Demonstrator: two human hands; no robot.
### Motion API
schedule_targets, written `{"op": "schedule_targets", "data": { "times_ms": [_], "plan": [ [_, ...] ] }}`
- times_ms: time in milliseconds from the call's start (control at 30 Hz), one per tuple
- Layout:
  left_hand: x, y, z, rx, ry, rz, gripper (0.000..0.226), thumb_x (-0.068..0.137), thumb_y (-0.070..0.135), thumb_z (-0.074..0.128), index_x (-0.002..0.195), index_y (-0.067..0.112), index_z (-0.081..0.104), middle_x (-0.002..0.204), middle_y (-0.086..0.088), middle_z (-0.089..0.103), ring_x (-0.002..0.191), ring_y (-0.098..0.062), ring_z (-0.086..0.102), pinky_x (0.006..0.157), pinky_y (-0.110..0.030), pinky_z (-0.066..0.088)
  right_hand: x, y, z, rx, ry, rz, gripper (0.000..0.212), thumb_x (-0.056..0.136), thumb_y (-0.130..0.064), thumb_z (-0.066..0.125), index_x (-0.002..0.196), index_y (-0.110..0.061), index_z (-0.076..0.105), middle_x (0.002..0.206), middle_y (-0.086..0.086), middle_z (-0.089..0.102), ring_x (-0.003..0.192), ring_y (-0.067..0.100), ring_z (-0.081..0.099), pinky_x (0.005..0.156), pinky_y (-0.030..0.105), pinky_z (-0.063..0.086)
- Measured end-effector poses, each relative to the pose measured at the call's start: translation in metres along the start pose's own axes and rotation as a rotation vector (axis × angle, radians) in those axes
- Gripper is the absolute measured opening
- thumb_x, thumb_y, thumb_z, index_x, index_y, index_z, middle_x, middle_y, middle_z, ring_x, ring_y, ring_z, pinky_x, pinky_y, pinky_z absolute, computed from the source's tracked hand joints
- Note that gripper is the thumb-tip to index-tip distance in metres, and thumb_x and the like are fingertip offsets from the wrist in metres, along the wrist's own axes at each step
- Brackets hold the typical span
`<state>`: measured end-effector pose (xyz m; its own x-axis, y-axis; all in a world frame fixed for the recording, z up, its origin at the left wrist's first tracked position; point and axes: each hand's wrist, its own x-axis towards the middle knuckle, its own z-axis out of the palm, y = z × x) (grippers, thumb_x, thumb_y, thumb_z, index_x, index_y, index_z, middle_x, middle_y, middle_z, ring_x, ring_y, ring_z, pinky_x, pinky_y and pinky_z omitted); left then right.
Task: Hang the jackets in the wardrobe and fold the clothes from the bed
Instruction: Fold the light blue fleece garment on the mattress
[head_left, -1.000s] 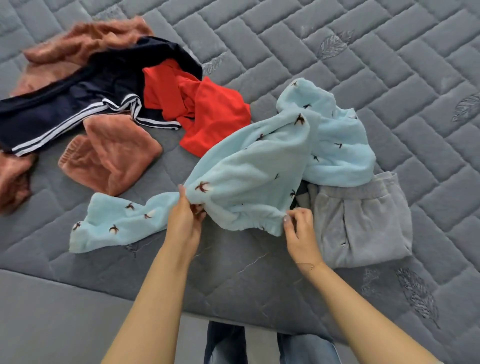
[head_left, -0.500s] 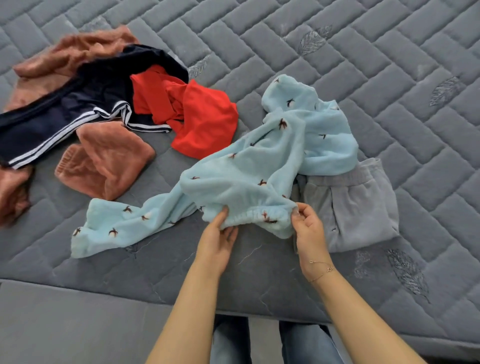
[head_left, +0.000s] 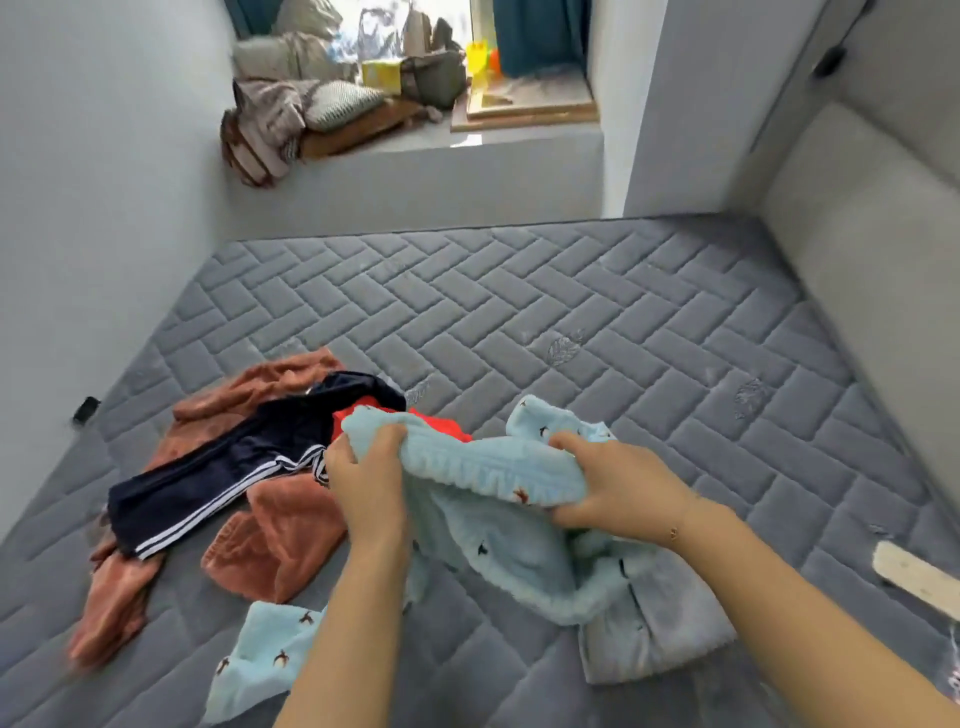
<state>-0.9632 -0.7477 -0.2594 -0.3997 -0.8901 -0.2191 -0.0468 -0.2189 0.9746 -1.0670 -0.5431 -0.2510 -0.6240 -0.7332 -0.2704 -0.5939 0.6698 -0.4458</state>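
1. Clothes from the task lie in a loose heap on the left of the bed (head_left: 597, 332), a grey quilted mattress. From my feed I see a rust-brown fleece garment (head_left: 270, 535) spread widest, with a navy garment with white stripes (head_left: 223, 467) draped across it.
2. Just right of the navy piece, a red garment (head_left: 363, 408) peeks out, mostly hidden behind the lifted blue cloth.
3. Next comes the left hand (head_left: 369, 493), its fingers (head_left: 387, 441) curled round the bunched elastic edge of the light blue fleece garment (head_left: 498, 545).
4. That blue garment, printed with small dark birds, is raised off the bed between the two hands. Its gathered band stretches across from one grip to the other, the body sags below, and one leg trails down to the mattress at the lower left of the left forearm.
5. On the other end of the band, the right hand (head_left: 618, 488) clamps the fabric, thumb on top and fingers tucked under; a thin bracelet sits on that wrist.
6. Below the right forearm a folded grey garment (head_left: 660, 629) lies flat on the bed, partly covered by the hanging blue cloth.
7. Far right, a pale flat object (head_left: 914, 577) rests near the mattress edge; I cannot tell what it is.
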Motion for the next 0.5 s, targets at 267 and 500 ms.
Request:
{"op": "schedule_targets", "data": {
  "times_ms": [267,500],
  "plan": [
    [0.007,0.202,0.047,-0.112,0.010,0.386,0.038,0.070,0.021,0.066,0.105,0.012,0.053,0.127,-0.016,0.048,0.096,-0.019,0.053,0.081,-0.036,0.047,0.008,-0.033,-0.186,-0.104,0.718,0.070,0.035,0.080,-0.027,0.059,0.114,-0.026,0.051,0.104,-0.003,0.056,0.093,0.026,0.059,0.057,0.030,0.030],
    [0.027,0.336,0.046,0.067,0.042,0.634,0.023,0.080,0.037,0.062,0.084,0.015,0.064,0.090,-0.004,0.067,0.088,-0.030,0.062,0.078,-0.039,0.048,0.000,-0.026,-0.297,-0.007,0.551,0.367,0.007,0.087,-0.015,0.050,0.085,-0.011,0.056,0.080,0.007,0.063,0.062,0.020,0.060,0.050,0.025,0.043]
  ]
}}
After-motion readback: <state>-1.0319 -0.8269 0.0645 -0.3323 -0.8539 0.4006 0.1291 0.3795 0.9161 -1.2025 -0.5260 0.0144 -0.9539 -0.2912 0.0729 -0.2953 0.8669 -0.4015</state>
